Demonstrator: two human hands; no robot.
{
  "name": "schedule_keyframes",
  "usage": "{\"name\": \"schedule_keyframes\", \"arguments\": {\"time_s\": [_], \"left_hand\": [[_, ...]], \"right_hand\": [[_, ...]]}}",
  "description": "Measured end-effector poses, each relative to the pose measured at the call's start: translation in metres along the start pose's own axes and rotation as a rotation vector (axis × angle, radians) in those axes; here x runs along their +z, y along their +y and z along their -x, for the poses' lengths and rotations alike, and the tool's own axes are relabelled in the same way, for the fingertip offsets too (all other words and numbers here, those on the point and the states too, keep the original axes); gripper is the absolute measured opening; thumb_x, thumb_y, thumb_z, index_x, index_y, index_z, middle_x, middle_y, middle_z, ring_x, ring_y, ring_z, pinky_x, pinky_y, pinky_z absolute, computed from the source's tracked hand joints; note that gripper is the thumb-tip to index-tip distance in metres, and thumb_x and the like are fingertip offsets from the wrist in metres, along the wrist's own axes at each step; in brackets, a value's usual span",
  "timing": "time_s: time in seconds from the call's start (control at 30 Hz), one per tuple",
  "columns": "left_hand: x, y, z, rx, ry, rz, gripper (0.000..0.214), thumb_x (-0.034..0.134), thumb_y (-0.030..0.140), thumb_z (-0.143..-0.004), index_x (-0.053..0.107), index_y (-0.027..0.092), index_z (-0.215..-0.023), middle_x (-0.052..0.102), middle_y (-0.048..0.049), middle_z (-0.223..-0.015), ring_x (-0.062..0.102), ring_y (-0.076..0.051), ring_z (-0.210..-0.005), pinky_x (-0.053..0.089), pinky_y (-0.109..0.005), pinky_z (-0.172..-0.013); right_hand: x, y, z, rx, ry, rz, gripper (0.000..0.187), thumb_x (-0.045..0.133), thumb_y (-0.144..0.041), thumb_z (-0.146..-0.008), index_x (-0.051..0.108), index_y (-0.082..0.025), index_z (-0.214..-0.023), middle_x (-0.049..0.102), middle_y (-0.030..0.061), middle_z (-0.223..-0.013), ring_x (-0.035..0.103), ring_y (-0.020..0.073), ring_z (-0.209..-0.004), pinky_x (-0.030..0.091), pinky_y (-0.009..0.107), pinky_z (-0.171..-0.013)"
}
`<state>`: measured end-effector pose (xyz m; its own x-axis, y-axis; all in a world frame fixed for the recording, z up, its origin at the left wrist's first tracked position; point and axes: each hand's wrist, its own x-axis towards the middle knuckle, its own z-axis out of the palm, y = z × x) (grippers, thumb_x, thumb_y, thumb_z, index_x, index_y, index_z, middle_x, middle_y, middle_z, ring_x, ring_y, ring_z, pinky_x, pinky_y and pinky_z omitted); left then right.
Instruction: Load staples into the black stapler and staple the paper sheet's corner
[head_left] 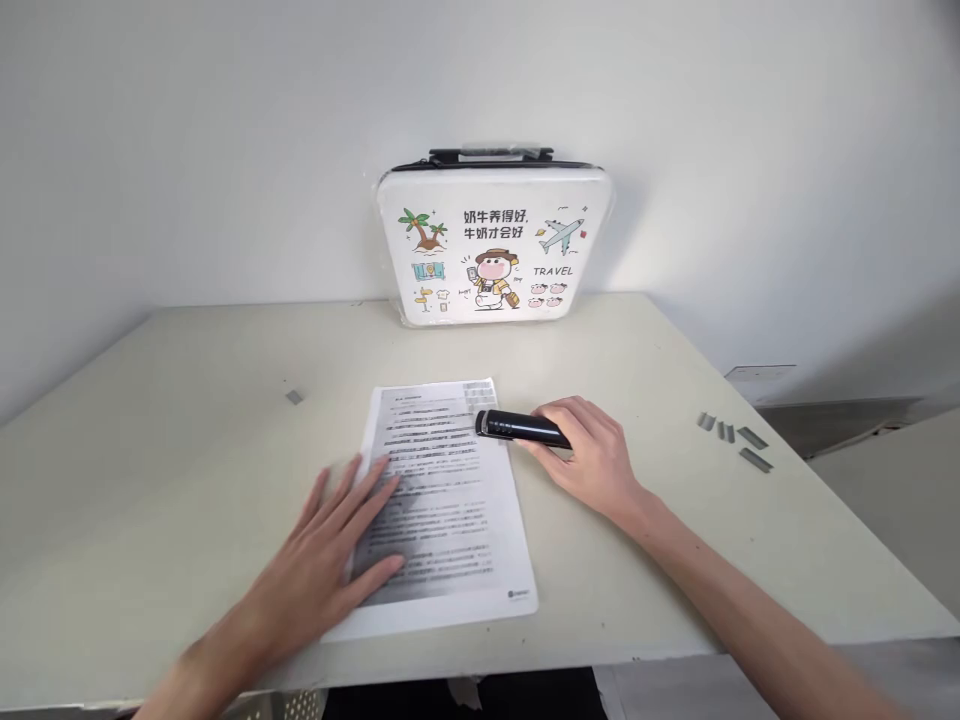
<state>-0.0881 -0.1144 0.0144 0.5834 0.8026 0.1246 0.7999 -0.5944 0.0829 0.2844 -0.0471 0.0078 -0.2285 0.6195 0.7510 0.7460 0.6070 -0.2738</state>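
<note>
A printed sheet of paper (450,500) lies on the pale table (187,420) in front of me. My left hand (330,560) rests flat on the sheet's left side, fingers spread. My right hand (589,450) is closed round a black stapler (517,426), whose front end sits at the paper's upper right corner.
A white carry case (491,240) with cartoon prints and a black handle stands upright against the wall at the table's back. Several strips of staples (731,436) lie at the right. One small staple strip (293,397) lies left of the paper.
</note>
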Motion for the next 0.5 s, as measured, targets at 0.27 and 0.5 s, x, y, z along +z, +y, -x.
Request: {"name": "schedule_keyframes", "arguments": {"time_s": [0.27,0.5], "left_hand": [[0.032,0.065,-0.136,-0.032,-0.057,0.187,0.075,0.041,0.072,-0.105,0.036,0.029,-0.166,0.031,-0.0081,-0.175,0.012,-0.041,-0.165,0.004,-0.073,-0.129],[0.056,0.136,-0.211,0.062,0.053,0.280,0.054,0.058,0.044,-0.101,0.055,0.025,-0.151,0.056,-0.0136,-0.157,0.041,-0.042,-0.151,0.020,-0.073,-0.125]], "right_hand": [[-0.009,0.002,-0.007,0.012,0.041,0.077,0.013,0.068,-0.036,-0.102,0.063,-0.024,-0.104,0.077,0.0065,-0.094,0.069,0.0223,-0.081,0.052,0.037,-0.074],[-0.007,0.003,-0.010,0.066,0.131,0.103,0.013,0.069,-0.035,-0.101,0.063,-0.025,-0.102,0.076,0.0048,-0.089,0.069,0.0230,-0.082,0.052,0.036,-0.075]]}}
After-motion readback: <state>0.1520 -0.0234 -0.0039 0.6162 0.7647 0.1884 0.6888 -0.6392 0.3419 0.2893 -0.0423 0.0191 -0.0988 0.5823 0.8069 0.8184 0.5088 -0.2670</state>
